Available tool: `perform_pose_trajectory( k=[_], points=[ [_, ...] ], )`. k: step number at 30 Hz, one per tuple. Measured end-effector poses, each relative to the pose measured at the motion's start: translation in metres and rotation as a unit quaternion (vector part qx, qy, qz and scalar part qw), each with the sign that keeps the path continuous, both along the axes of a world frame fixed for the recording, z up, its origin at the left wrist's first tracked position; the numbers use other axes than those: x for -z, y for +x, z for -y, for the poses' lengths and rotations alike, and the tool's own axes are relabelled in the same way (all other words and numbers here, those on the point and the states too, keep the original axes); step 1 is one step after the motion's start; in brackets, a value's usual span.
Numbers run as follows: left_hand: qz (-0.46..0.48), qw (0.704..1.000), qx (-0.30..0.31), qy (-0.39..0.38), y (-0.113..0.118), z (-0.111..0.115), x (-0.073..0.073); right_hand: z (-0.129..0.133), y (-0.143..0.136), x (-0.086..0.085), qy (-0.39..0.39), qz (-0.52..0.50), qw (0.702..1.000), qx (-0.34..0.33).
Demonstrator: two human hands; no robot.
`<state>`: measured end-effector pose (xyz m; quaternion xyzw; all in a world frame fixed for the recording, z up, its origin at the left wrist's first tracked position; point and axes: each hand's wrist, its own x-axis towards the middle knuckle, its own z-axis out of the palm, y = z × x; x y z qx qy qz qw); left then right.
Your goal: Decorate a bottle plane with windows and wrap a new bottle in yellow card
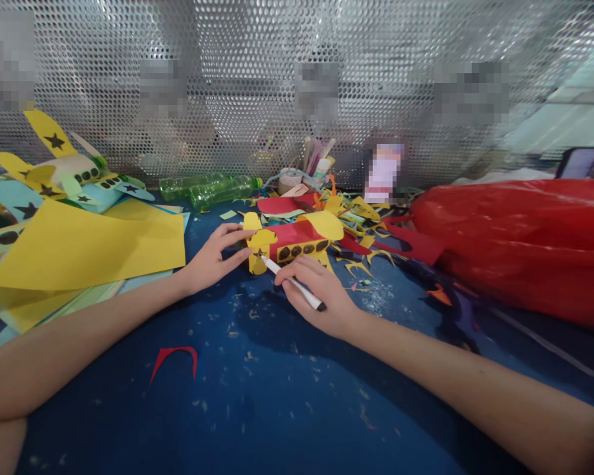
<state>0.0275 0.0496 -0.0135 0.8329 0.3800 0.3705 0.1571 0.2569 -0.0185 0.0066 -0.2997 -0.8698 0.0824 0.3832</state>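
A red and yellow paper airplane model point(297, 235) lies on the blue table, with black round windows drawn along its side. My left hand point(212, 257) reaches to its yellow tail point(257, 262), thumb and fingers on either side of that end and gripping it. My right hand point(321, 293) holds a white marker point(301, 290) with a black end. The marker's tip touches the tail beside a small black star drawn there. My right fingers are wrapped round the barrel, just in front of the plane's window strip.
Yellow paper sheets point(94, 244) lie at left, below finished paper planes point(74, 168). Green bottles point(222, 190) stand behind. Paper scraps point(361, 218) and a red plastic bag point(519, 244) are at right. A red offcut point(175, 353) lies in front.
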Motion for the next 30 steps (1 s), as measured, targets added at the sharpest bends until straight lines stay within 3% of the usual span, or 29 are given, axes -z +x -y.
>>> perform_pose_trajectory(
  k=[30],
  points=[
    [-0.002,1.0,-0.001,-0.003,0.0008,0.0008,-0.0012,0.0,0.0006,0.0002,-0.005,0.007,1.0,0.003]
  ],
)
